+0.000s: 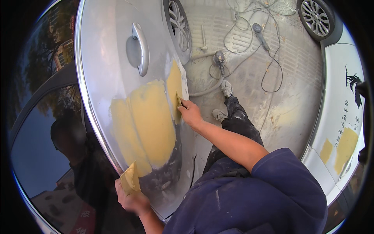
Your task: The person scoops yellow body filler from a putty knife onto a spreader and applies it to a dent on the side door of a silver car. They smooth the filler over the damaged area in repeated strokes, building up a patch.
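A silver car door (pixel 113 50) fills the left half of the view, with large patches of yellow body filler (pixel 150 121) below its door handle (pixel 141 48). My right hand (pixel 190 114) presses a small piece of sandpaper (pixel 179 99) against the filler near the door's rear edge. My left hand (pixel 130 199) holds a folded sheet of yellowish sandpaper (pixel 130 180) at the lower part of the door, beside the window glass (pixel 46 156). Both arms wear dark blue sleeves.
Dusty paved ground lies to the right with a power sander (pixel 219 59), another hand tool (pixel 260 36), hoses and cables. A white car (pixel 339 117) with filler patches stands at the right. Wheels show at the top. My legs and shoes (pixel 226 89) are below the door.
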A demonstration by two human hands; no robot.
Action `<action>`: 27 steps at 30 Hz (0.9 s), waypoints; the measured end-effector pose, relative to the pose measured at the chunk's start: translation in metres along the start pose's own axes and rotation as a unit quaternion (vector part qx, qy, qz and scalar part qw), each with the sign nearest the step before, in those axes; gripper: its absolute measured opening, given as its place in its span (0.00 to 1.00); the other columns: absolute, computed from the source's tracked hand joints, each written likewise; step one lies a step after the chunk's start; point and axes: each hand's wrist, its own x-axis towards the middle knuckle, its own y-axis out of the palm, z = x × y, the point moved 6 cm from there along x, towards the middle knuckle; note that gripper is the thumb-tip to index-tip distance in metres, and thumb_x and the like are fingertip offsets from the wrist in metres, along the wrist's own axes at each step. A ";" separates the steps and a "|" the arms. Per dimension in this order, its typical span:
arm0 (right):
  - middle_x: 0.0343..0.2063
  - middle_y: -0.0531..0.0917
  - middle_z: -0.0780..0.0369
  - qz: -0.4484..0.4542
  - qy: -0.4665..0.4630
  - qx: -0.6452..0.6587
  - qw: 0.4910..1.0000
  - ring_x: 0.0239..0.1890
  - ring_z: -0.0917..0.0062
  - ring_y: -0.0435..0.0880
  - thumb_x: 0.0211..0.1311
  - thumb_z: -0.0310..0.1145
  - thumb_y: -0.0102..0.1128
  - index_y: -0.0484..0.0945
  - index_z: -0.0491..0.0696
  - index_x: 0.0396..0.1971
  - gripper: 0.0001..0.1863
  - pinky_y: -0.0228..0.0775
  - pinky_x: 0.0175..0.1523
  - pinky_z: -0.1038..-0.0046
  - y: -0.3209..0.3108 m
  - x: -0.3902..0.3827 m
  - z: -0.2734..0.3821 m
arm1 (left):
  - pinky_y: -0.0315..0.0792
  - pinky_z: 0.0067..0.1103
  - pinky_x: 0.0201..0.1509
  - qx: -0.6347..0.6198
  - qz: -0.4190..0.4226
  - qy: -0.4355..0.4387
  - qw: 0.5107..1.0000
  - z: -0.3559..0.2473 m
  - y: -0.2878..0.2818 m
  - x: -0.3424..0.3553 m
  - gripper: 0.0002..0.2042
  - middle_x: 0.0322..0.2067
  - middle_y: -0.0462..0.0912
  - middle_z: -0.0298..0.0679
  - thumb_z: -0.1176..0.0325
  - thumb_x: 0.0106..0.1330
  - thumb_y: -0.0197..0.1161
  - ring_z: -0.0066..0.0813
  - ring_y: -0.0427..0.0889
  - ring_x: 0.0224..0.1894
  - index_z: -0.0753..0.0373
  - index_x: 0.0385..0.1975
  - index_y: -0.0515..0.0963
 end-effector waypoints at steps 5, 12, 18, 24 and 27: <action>0.65 0.85 0.51 0.015 -0.104 -0.027 0.994 0.65 0.52 0.86 0.76 0.36 0.65 0.81 0.47 0.74 0.29 0.77 0.70 0.59 -0.006 -0.059 0.046 | 0.80 0.33 0.43 -0.029 -0.001 0.010 1.000 -0.003 0.002 0.001 0.26 0.41 0.89 0.52 0.56 0.87 0.52 0.49 0.88 0.40 0.78 0.46 0.86; 0.50 0.93 0.54 0.122 -0.066 0.127 0.982 0.50 0.64 0.91 0.80 0.33 0.61 0.85 0.44 0.68 0.22 0.80 0.61 0.65 -0.028 -0.067 0.007 | 0.78 0.34 0.44 -0.036 0.012 0.009 0.999 0.007 0.001 -0.004 0.40 0.38 0.87 0.53 0.41 0.92 0.41 0.49 0.86 0.41 0.81 0.45 0.84; 0.48 0.95 0.53 0.040 0.145 0.124 0.981 0.47 0.66 0.91 0.79 0.33 0.60 0.90 0.43 0.62 0.20 0.80 0.58 0.64 -0.019 0.012 -0.112 | 0.77 0.32 0.44 -0.067 0.002 0.011 0.998 0.026 -0.005 -0.013 0.40 0.43 0.87 0.56 0.40 0.91 0.45 0.48 0.85 0.43 0.83 0.47 0.82; 0.50 0.94 0.51 0.005 0.138 0.079 0.987 0.52 0.62 0.92 0.74 0.33 0.59 0.90 0.45 0.63 0.23 0.79 0.60 0.63 0.004 0.039 -0.129 | 0.80 0.32 0.51 -0.096 0.009 -0.005 0.995 0.045 -0.014 -0.025 0.39 0.49 0.88 0.59 0.40 0.90 0.48 0.46 0.87 0.48 0.84 0.53 0.81; 0.52 0.94 0.48 0.033 0.126 0.077 0.988 0.56 0.58 0.92 0.73 0.34 0.59 0.87 0.46 0.68 0.26 0.78 0.63 0.62 0.013 0.023 -0.104 | 0.83 0.30 0.60 -0.118 0.014 -0.007 0.993 0.052 -0.018 -0.029 0.39 0.54 0.88 0.54 0.41 0.90 0.52 0.40 0.89 0.53 0.84 0.62 0.79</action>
